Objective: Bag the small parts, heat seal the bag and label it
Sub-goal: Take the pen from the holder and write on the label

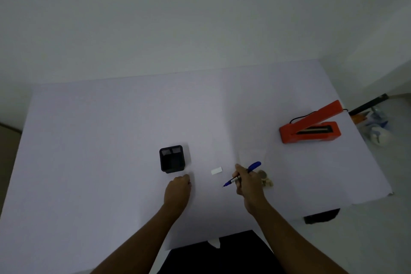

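Observation:
My right hand (248, 182) grips a blue pen (243, 173), its tip pointing down-left just above the table. A small white label (216, 170) lies flat a little left of the pen tip. A clear bag with small brownish parts (265, 179) rests beside my right hand, partly hidden by it. My left hand (178, 189) is curled shut on the table just below a black mesh holder (172, 159); what it may hold is not visible. The orange heat sealer (310, 127) sits at the right with its arm raised.
The white-covered table (111, 140) reaches to a wall at the back. Its right edge lies close behind the sealer, with a black cord there. Clutter sits on the floor at far right (375, 127). My dark clothing shows at the near edge.

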Demonstrator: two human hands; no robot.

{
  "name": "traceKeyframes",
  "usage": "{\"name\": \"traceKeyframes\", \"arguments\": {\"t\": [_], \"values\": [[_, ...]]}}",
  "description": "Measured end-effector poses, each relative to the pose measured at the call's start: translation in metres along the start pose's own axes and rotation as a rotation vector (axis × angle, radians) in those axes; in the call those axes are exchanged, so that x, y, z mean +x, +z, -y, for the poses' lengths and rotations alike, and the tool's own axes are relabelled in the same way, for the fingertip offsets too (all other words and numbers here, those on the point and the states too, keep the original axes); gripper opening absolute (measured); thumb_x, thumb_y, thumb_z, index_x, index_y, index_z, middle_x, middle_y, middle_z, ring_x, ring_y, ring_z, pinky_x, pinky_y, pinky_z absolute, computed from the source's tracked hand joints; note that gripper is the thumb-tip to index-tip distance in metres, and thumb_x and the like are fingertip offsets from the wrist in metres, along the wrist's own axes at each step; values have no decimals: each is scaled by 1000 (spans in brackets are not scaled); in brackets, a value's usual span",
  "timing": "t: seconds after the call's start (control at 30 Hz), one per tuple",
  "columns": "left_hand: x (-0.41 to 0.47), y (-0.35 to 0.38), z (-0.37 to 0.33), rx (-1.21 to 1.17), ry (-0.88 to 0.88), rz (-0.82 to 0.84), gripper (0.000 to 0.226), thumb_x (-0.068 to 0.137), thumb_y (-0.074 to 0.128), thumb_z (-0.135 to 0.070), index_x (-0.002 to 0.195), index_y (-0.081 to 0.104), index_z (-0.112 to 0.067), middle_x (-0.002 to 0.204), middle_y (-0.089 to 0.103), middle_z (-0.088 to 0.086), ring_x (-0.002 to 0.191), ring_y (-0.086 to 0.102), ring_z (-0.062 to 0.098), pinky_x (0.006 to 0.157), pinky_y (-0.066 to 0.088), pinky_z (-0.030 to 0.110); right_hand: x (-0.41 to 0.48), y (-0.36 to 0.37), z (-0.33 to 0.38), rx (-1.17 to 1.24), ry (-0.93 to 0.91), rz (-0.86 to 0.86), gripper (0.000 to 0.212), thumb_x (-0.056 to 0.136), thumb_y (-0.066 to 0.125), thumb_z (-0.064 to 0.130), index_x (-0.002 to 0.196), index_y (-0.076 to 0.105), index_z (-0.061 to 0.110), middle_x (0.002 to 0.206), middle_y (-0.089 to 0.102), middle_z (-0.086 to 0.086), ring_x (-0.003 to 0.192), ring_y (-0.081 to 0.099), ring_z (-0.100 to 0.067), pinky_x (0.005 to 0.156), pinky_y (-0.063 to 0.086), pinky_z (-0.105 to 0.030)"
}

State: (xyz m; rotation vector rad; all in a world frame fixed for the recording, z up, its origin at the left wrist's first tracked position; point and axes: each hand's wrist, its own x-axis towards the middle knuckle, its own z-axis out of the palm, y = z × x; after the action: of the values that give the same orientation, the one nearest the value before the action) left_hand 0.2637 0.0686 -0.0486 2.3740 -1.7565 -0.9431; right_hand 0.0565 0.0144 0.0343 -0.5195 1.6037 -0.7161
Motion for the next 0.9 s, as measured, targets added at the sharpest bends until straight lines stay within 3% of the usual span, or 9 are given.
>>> {"name": "traceKeyframes", "arguments": {"t": [0.23,0.37,0.67,0.9], "values": [[0,9,6,81,18,16,14,92,54,-24,87,60,-12,86,69,6,72,65,22,63,52,32,7,-16,1,-7,-21,-35,35,95,61,22,64,62,5,44,48,-3,34,37,-8,35,27,-18],[-1,6,-10,134,12,-32,41,87,61,-42,113,58,-11,98,67,6,80,68,22,73,52,34,10,-20,4,1,-17,-13,35,96,60,22,65,61,4,43,46,-2,34,35,-8,34,26,-18],[31,23,-73,-69,150,-109,36,94,57,-36,121,62,-13,105,66,7,88,65,23,73,54,33,21,-39,12,-19,-34,13,35,96,60,28,85,72,-3,57,61,-9,41,45,-11,37,33,-21],[40,45,-73,81,134,-118,15,88,68,-27,100,70,-19,89,66,3,70,60,15,59,50,24,41,-37,17,-142,-107,103,24,95,61,31,101,73,11,90,77,-6,57,62,-15,43,45,-25]]}}
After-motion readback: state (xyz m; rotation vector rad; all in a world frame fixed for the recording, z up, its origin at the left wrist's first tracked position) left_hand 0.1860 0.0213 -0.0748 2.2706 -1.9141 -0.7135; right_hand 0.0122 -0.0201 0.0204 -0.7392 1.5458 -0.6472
